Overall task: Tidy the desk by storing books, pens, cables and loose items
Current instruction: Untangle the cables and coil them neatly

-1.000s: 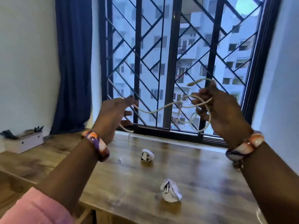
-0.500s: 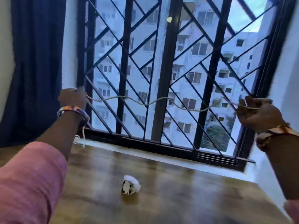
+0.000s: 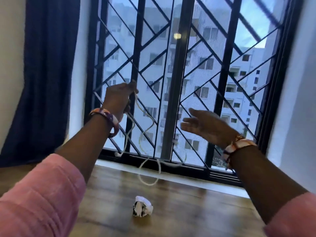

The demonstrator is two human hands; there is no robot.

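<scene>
While dangling from the pinching left hand, cable, right hand spread

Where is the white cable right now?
In the head view, the white cable hangs from the raised left hand, left of centre before the window grille, looping down toward the desk.

Setting: room in a home, likely an upper-floor flat. Evidence: wooden desk across the lower frame, set against a large window with black diagonal security grille; navy curtain drawn aside at upper left; plain white walls; multi-storey residential block visible outside through the glass.
</scene>
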